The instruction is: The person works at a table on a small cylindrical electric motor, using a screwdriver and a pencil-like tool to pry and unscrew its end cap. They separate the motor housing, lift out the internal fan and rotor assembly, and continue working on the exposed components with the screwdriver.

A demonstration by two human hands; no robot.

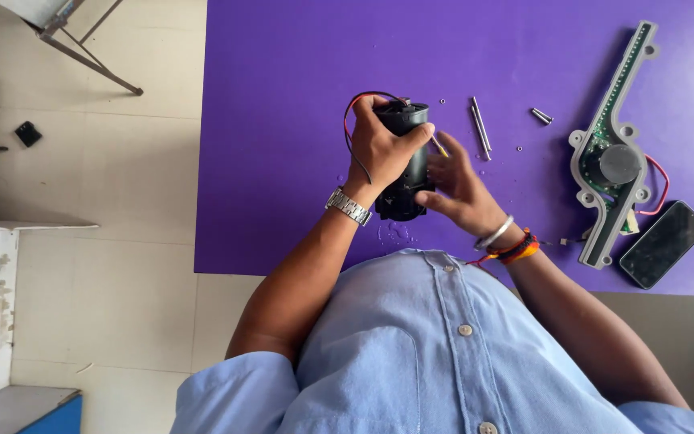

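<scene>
Purple cloth covers the table (283, 161), and above it a black cylindrical motor (408, 165) is held in both hands, near the table's middle and close to the chest. The left hand (381, 149) is wrapped tightly around the motor's upper end, thumb pressed across the casing, with a metal wristwatch (348, 206) worn at the wrist. The right hand (459, 186) is laid against the motor's other side with fingers spread, not closed, and bangles and threads (509, 243) are seen at its wrist. Red and black wires (353, 120) are looped from the motor's top. Two long metal rods (480, 127) lie just beside the hands; a grey plastic housing with a circuit board (612, 161) and a dark phone (663, 243) lie well apart.
</scene>
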